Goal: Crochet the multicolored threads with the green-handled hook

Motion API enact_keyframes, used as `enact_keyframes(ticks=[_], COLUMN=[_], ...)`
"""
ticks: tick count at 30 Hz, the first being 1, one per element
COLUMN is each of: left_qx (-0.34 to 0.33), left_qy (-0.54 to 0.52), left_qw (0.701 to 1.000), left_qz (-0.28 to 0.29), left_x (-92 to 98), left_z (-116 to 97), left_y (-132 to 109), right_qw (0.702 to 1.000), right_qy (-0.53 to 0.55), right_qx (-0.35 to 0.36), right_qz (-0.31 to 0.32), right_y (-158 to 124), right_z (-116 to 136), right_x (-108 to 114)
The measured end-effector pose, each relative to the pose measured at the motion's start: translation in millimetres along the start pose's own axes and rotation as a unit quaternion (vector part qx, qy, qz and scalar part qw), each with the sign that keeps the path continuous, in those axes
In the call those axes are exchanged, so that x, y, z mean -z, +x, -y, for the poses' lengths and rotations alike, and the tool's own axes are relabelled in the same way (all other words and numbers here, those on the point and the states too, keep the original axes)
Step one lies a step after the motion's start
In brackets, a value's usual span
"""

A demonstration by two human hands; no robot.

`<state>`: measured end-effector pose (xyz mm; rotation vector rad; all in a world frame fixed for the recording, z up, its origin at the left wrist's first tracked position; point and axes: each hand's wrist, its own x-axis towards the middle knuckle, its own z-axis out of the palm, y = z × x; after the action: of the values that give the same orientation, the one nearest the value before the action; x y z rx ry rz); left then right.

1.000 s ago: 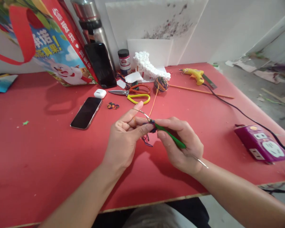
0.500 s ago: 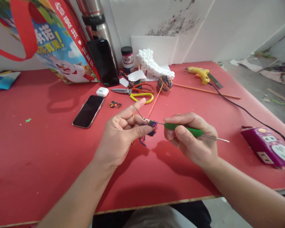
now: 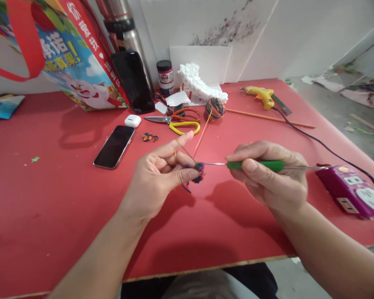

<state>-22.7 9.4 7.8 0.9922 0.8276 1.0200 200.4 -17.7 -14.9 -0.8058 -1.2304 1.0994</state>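
Note:
Between thumb and fingers, my left hand [image 3: 162, 174] pinches a small piece of multicoloured crochet [image 3: 200, 171]. Its index finger is raised with a strand of yarn stretched from it down to the piece. My right hand [image 3: 268, 178] is closed round the green handle of a crochet hook [image 3: 255, 165]. The hook's thin metal shaft reaches left to the top edge of the crochet; its tip is hidden there. From the multicoloured yarn ball [image 3: 215, 109] behind, an orange strand runs down toward my left hand.
Scissors [image 3: 183, 126], a phone [image 3: 115, 147], a white earbud case [image 3: 132, 121] and a small yarn scrap [image 3: 150, 137] lie beyond my left hand on the red table [image 3: 65, 216]. A yellow glue gun [image 3: 260, 96], a wooden stick [image 3: 268, 116] and a purple power socket [image 3: 352, 191] are at the right.
My right hand has moved right with the crochet hook, drawing its shaft away from the left hand. My left hand stays nearly in place, still pinching the crochet piece.

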Motion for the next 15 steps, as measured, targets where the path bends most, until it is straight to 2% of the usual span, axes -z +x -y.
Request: enact_keyframes(ticks=[6,10,15], left_qx=[0.005,0.016,0.025], left_qy=[0.044,0.039,0.027], left_qw=[0.999,0.998,0.997], left_qz=[0.031,0.051,0.062], left_x=[-0.2,0.3,3.0], left_z=[-1,1,3], left_y=[0,0,0], right_qw=[0.999,0.995,0.989], right_qy=[0.013,0.053,0.079], right_qx=[-0.020,-0.071,-0.120], right_qz=[0.024,0.051,0.042], right_y=[9,13,16], right_z=[8,10,12], right_x=[7,8,10])
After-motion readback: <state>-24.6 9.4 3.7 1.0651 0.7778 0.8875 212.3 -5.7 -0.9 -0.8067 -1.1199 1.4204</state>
